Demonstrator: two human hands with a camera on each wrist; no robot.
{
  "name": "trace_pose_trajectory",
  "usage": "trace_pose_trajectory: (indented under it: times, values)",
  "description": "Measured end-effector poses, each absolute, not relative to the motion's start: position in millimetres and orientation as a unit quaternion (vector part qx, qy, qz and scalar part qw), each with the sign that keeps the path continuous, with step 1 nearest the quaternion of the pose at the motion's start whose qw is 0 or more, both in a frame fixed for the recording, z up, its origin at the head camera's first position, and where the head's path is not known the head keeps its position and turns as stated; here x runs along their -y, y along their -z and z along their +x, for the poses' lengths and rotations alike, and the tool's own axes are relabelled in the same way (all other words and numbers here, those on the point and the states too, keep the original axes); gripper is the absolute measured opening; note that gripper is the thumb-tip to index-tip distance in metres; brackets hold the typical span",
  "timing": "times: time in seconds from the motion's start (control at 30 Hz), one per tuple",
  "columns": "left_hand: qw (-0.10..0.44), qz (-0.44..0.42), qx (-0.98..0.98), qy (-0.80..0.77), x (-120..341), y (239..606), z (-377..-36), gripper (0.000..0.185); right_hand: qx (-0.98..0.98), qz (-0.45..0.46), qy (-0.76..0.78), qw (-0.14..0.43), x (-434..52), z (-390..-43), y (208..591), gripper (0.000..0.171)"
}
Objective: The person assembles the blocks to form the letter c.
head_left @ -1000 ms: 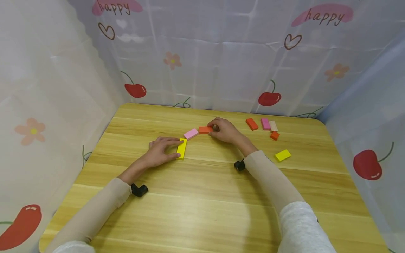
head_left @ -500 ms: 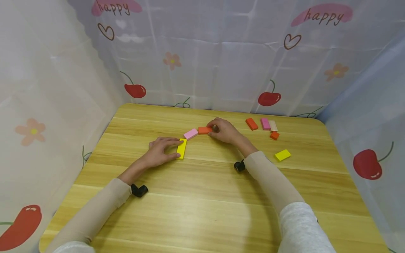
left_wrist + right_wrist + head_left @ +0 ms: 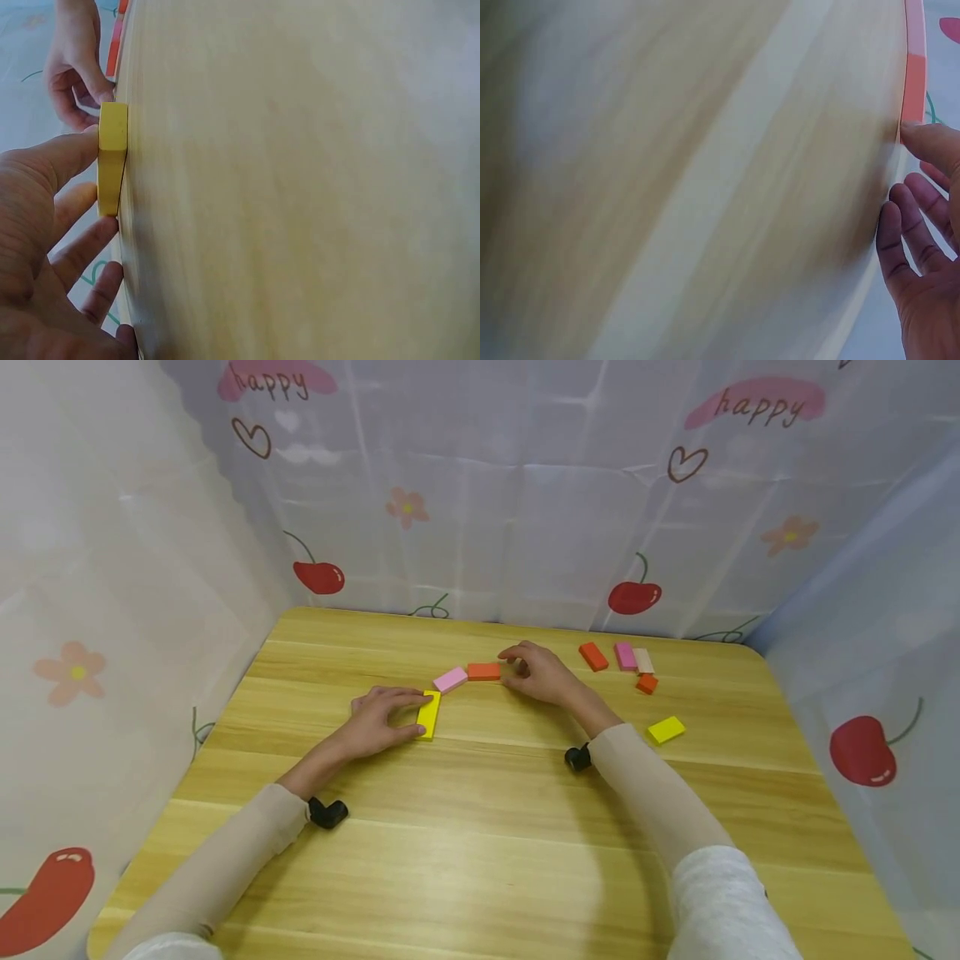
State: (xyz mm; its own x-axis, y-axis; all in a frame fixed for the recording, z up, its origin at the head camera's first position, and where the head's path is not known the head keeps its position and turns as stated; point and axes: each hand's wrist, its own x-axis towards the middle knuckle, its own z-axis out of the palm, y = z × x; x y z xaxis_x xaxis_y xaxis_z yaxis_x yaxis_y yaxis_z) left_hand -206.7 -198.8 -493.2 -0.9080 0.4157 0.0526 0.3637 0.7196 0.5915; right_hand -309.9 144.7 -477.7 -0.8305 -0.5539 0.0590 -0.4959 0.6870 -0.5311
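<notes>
Right fingers (image 3: 514, 652) back from block (image 3: 483, 672), "happy" backdrop (image 3: 562, 543)

We classify the place as a small curtained-off space around a desk (image 3: 480, 852); whether it stands in a home, a lab or a studio, we cannot determine. We observe pale sheeting (image 3: 555, 518) on the far, left and right sides, printed with cherries (image 3: 634, 599), flowers (image 3: 790, 536), hearts (image 3: 251, 437) and "happy" lettering (image 3: 759, 407). The wood-grain desk, with rounded far corners, reaches close to the creased far side.
</notes>
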Motion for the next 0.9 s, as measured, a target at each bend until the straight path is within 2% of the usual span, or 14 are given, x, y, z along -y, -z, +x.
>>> trace_pose_trajectory:
  times: [0.47, 0.73, 0.9]
  values:
    - [0.037, 0.213, -0.928, -0.305, 201, 495, -208, 0.056, -0.926, -0.236, 0.294, 0.028, -207, -306, 477, 0.045]
    - [0.040, 0.209, -0.929, -0.303, 201, 495, -207, 0.057, -0.935, -0.186, 0.300, -0.028, -246, -306, 476, 0.040]
    - [0.042, 0.210, -0.926, -0.310, 200, 494, -208, 0.056, -0.943, -0.143, 0.297, -0.041, -263, -303, 471, 0.040]
